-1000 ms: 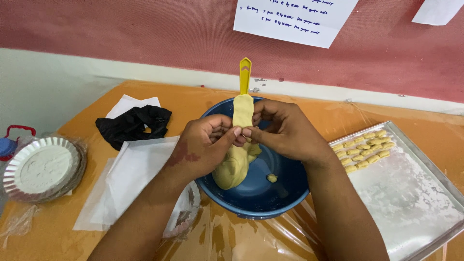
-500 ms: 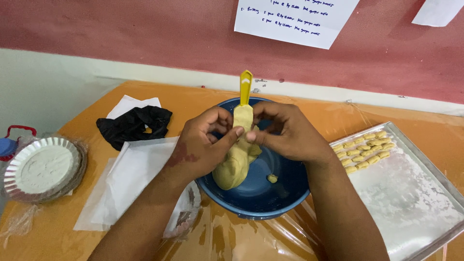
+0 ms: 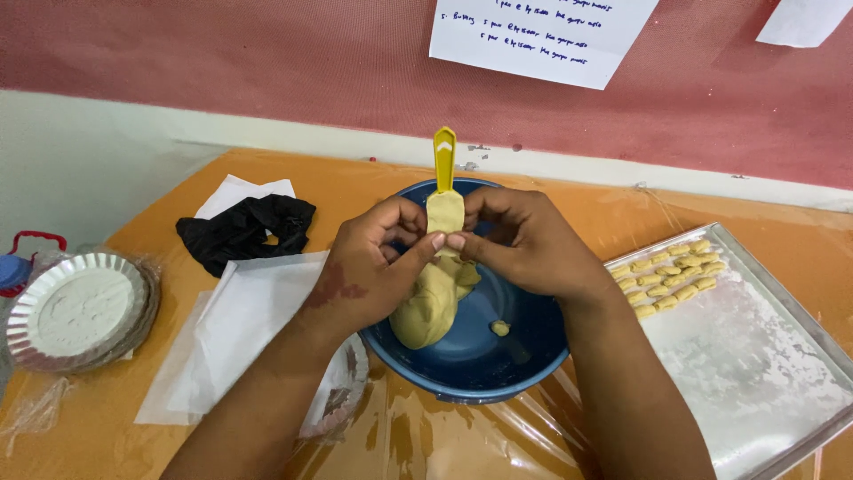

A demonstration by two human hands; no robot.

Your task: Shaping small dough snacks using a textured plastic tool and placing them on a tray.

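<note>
While your left hand (image 3: 373, 267) and right hand (image 3: 524, 244) pinch the dough (image 3: 435, 284) over the blue bowl (image 3: 471, 356), treat it as soft, pliable and likely tacky. Both grips are closed on its upper end, beside the yellow tool (image 3: 444, 160). It sags toward the bowl floor; judge it easily torn, so hold close to the pinch point.

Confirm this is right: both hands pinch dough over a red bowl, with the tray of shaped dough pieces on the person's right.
Not quite: the bowl is blue, not red, as the head view shows. The rest holds: the left hand and right hand pinch the dough over it, and the tray of shaped dough pieces lies on the person's right.
</note>
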